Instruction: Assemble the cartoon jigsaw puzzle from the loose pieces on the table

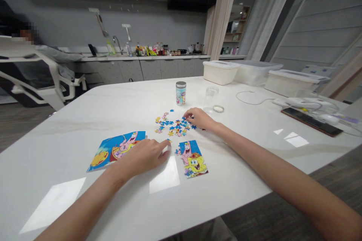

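Observation:
A partly joined jigsaw puzzle [194, 160], with a pink starfish and a yellow sponge character, lies flat near the table's front. Left of it, my left hand [147, 155] rests low over the table, index finger stretched out to a small puzzle piece [169, 141]. Its wrist side covers part of the picture sheet [103, 153]. My right hand [199, 117] is at the right side of the heap of loose puzzle pieces [177, 125], thumb and fingertips bent together on a blue piece. Behind the heap stands a picture-printed tin [181, 93] with a metal lid.
A clear jar [211, 98] and a ring-like lid [218, 109] stand behind my right hand. Storage boxes [220, 72] line the back right. A phone [311, 121] and cables lie at the right. A person [42, 56] sits beyond the table's left side, near a white chair.

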{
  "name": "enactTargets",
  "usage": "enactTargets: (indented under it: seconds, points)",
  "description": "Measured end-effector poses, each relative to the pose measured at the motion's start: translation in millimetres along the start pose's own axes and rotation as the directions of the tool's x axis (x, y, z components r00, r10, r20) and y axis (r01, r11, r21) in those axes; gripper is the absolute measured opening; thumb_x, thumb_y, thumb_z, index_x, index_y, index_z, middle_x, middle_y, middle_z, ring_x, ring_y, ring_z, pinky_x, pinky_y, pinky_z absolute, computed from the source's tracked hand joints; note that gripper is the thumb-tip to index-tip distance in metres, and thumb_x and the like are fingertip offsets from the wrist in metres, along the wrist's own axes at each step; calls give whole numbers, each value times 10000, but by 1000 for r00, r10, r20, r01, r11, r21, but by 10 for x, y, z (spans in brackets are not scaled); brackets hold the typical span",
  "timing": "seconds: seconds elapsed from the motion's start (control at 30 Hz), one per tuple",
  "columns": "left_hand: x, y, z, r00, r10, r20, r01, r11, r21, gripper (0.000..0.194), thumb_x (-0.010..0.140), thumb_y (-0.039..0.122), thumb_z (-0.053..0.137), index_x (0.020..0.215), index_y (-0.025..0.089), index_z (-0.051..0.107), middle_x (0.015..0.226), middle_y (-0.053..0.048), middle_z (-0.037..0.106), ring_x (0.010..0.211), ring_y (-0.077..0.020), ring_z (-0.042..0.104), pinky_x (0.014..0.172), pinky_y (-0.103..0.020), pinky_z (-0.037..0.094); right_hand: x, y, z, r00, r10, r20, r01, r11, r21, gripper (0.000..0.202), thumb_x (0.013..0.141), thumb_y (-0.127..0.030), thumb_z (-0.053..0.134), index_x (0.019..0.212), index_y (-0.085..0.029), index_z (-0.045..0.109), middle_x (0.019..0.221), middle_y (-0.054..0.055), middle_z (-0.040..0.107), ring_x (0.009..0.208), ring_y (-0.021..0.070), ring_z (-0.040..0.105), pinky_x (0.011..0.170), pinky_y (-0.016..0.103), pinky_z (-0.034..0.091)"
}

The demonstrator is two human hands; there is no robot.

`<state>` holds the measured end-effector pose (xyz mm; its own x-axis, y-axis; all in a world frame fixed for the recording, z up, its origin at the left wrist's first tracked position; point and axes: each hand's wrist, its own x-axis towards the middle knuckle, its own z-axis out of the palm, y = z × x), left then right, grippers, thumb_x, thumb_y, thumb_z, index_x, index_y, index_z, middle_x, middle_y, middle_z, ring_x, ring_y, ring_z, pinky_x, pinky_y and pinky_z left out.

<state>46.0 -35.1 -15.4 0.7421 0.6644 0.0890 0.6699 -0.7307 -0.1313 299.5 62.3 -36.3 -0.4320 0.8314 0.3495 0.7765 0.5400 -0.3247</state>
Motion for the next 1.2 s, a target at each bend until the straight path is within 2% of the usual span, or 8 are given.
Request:
enactTargets:
  seconds: [0.13,0.3,0.43,0.6,0.7,0.87,1.1,1.2]
  points:
    - [-8,1,3,1000,-1,9,1,1000,11,318,931,319,346,1054,198,613,578,-24,607,545,-157,558,504,-266,315,-24,-37,19,1000,-12,-7,12,1000,-15,239,821,-69,564,991,-150,713,981,97,636,882,175,599,835,296,444]
    - [-14,12,-20,1000,-2,12,2,1000,-3,309,929,315,357,1063,196,610,586,-28,612,550,-152,554,508,-263,303,-15,-51,17,1000,28,0,-28,1000,0,112,822,-172,625,859,-132,723,926,95,629,833,172,599,816,294,452]
    - [-7,17,-35,1000,-16,27,16,1000,-7,296,926,310,367,1058,205,611,572,-24,601,542,-158,547,498,-265,291,3,-18,-19,998,54,26,-55,998,28,77,788,-119,633,802,-143,704,886,66,651,784,152,606,757,262,457]
    - [-6,6,-29,1000,-4,11,4,1000,-26,305,921,299,360,1058,196,612,577,-28,603,533,-156,543,498,-268,306,3,21,-55,996,50,68,-52,998,20,253,783,-47,584,984,-155,692,917,56,666,762,138,611,739,246,455]
    - [-12,4,-27,1000,-5,8,5,999,-36,312,919,298,356,1065,197,613,574,-27,598,535,-156,539,506,-268,318,-6,15,-56,995,33,95,-29,999,-42,292,800,-35,547,1006,-163,709,917,71,645,787,148,603,754,248,451]
    - [-7,19,-45,999,-21,48,23,999,-36,321,926,311,346,1080,203,607,596,-35,612,559,-164,549,522,-270,327,-17,-28,-43,996,51,72,-48,998,-48,171,812,-178,611,935,-152,727,919,88,615,807,169,595,771,270,451]
    - [-9,16,-41,999,-15,30,17,999,-47,326,923,306,340,1071,194,608,593,-33,605,555,-158,548,524,-267,348,-13,12,-22,987,151,50,-156,980,125,88,745,-124,640,815,-158,681,821,28,636,701,121,575,704,241,442]
    - [-11,7,-31,1000,-6,18,7,999,-42,320,919,297,347,1067,190,610,585,-31,605,549,-160,553,518,-267,350,-26,-25,-58,979,199,44,-203,948,244,133,761,-122,621,878,-154,674,762,13,651,689,117,585,672,234,451]
